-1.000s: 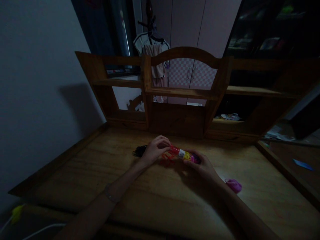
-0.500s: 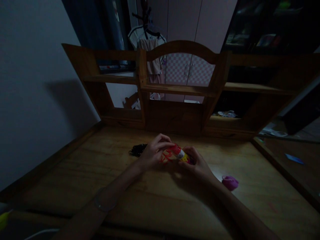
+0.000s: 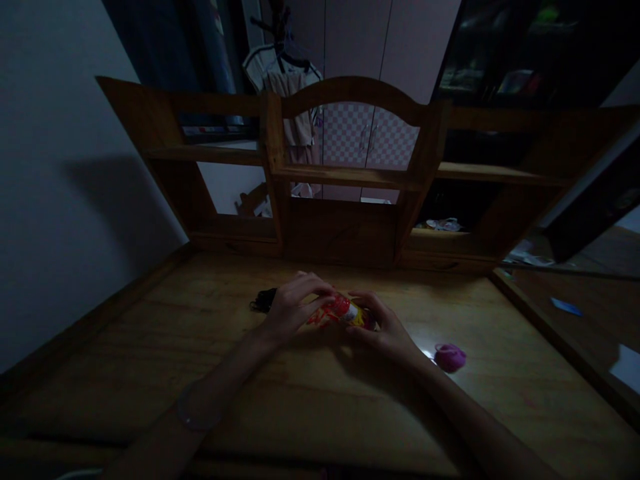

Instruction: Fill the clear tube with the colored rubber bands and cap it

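A small clear container (image 3: 353, 312), its contents red, yellow and dark with a pale label, lies tilted in my right hand (image 3: 383, 323). The fingers and thumb of that hand wrap its right end. My left hand (image 3: 295, 305) is closed in a pinch at the container's red left end; what sits between the fingertips is too dim to make out. Thin red bands (image 3: 320, 316) lie loose on the table below the left fingertips. A tangle of black bands (image 3: 263, 301) lies just left of the left hand, partly hidden behind it.
The wooden table (image 3: 280, 400) has a shelf unit (image 3: 345, 177) along its back and a wall (image 3: 50, 233) at the left. A small purple pouch-like thing (image 3: 451, 358) lies right of my right forearm. A blue card (image 3: 567, 307) lies on a surface past the right edge.
The view has shifted slightly, so things appear further left. My left fingers have come down a little over the container's red end, and the container lies flatter. My right hand keeps its hold.
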`<action>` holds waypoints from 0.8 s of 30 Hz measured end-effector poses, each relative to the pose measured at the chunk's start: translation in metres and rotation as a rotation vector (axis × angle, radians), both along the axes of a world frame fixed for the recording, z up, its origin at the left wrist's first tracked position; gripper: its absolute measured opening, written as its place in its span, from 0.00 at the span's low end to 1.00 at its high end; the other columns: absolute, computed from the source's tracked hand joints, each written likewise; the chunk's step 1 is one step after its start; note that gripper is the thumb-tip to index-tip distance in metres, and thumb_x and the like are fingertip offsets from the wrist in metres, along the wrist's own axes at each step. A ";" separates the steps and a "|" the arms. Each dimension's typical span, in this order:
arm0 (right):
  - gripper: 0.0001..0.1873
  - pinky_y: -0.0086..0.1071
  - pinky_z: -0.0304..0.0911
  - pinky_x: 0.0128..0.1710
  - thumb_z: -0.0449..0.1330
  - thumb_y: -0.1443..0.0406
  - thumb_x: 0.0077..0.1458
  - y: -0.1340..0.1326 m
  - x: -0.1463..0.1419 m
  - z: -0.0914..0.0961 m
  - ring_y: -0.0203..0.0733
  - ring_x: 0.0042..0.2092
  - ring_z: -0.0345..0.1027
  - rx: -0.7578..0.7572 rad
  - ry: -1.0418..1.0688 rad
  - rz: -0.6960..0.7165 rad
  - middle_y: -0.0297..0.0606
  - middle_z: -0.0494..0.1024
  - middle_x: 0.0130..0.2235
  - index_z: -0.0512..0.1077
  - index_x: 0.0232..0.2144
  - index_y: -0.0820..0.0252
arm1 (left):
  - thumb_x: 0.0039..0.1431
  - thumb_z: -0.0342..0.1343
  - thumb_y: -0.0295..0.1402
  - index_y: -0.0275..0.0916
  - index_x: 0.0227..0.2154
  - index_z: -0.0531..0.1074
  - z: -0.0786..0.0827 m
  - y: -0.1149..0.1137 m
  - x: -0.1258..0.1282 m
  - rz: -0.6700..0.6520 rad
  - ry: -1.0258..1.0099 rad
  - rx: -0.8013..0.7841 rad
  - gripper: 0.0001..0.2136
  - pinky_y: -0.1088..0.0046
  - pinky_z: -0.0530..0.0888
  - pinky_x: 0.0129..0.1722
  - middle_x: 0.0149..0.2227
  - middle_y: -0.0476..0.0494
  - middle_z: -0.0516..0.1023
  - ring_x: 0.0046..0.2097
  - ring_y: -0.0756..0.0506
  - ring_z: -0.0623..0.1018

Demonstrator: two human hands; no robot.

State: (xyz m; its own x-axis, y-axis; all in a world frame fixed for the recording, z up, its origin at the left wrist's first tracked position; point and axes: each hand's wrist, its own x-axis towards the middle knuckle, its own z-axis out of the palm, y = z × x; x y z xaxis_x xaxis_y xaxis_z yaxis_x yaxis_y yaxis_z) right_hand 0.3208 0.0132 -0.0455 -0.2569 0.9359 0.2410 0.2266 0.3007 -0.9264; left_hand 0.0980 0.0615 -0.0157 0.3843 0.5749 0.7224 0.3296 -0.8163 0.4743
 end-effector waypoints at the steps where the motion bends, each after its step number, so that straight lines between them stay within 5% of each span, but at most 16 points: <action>1: 0.28 0.41 0.61 0.53 0.64 0.63 0.48 0.000 0.000 0.001 0.46 0.51 0.67 0.007 0.000 0.006 0.39 0.73 0.51 0.67 0.52 0.51 | 0.57 0.60 0.34 0.42 0.35 0.76 -0.001 0.000 -0.001 0.007 0.021 0.022 0.04 0.67 0.69 0.43 0.34 0.48 0.80 0.36 0.48 0.76; 10: 0.25 0.39 0.63 0.49 0.66 0.62 0.46 0.005 0.001 -0.002 0.45 0.48 0.68 -0.068 0.061 0.022 0.36 0.74 0.48 0.70 0.49 0.54 | 0.64 0.50 0.31 0.46 0.51 0.72 0.001 -0.004 0.001 0.069 0.139 -0.013 0.15 0.65 0.64 0.50 0.42 0.45 0.77 0.48 0.44 0.72; 16: 0.26 0.39 0.62 0.50 0.68 0.61 0.44 0.009 0.003 -0.013 0.46 0.48 0.69 -0.110 0.104 0.015 0.38 0.75 0.47 0.70 0.47 0.56 | 0.62 0.43 0.28 0.43 0.55 0.68 0.014 -0.013 0.000 -0.123 0.250 -0.176 0.19 0.61 0.59 0.57 0.50 0.42 0.72 0.55 0.41 0.65; 24: 0.25 0.39 0.59 0.54 0.68 0.62 0.45 0.007 0.000 -0.009 0.46 0.51 0.67 -0.079 0.088 0.092 0.36 0.74 0.49 0.70 0.48 0.55 | 0.61 0.44 0.30 0.45 0.57 0.63 0.001 -0.014 0.011 -0.268 0.266 -0.087 0.21 0.53 0.55 0.60 0.53 0.42 0.70 0.57 0.40 0.65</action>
State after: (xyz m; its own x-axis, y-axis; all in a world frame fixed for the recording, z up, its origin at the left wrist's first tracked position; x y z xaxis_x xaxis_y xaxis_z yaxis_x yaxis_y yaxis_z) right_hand 0.3211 0.0202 -0.0544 -0.3231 0.9266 0.1926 0.1180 0.2413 -0.9632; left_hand 0.1090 0.0478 -0.0148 0.6962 0.4840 0.5302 0.2312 -0.8503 0.4727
